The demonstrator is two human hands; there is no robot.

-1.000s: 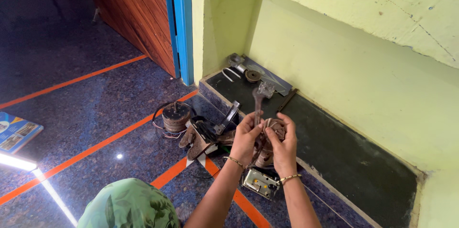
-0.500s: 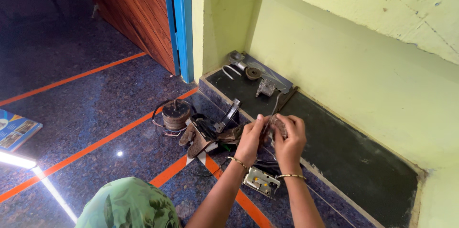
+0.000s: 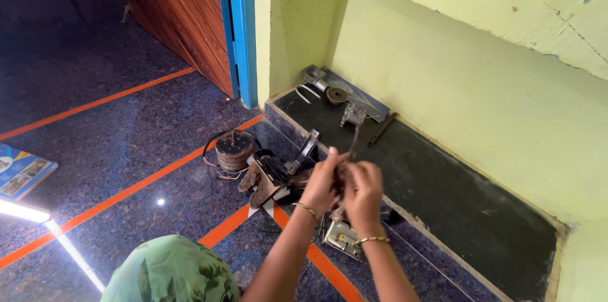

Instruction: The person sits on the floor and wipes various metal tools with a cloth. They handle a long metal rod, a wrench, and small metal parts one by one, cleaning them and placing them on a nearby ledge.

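Both my hands are raised together over the floor and grip one small rusty metal part with a thin wire or rod sticking up from it (image 3: 350, 144). My left hand (image 3: 323, 182) holds its left side and my right hand (image 3: 363, 194) wraps the right side, hiding most of the part. The image is blurred here. Below my hands a small grey metal box (image 3: 341, 239) lies on the floor.
A round motor with wires (image 3: 234, 150) and a pile of rusty metal pieces (image 3: 269, 178) lie left of my hands. More metal parts (image 3: 335, 96) rest on a dark raised ledge (image 3: 456, 201) by the yellow-green wall. A wooden door (image 3: 183, 11) stands behind. A booklet (image 3: 22, 169) lies far left.
My hands have drawn slightly lower and closer to me, still clasped on the part. The long metal piece that stood up a second ago is now only a thin wire above my fingers.
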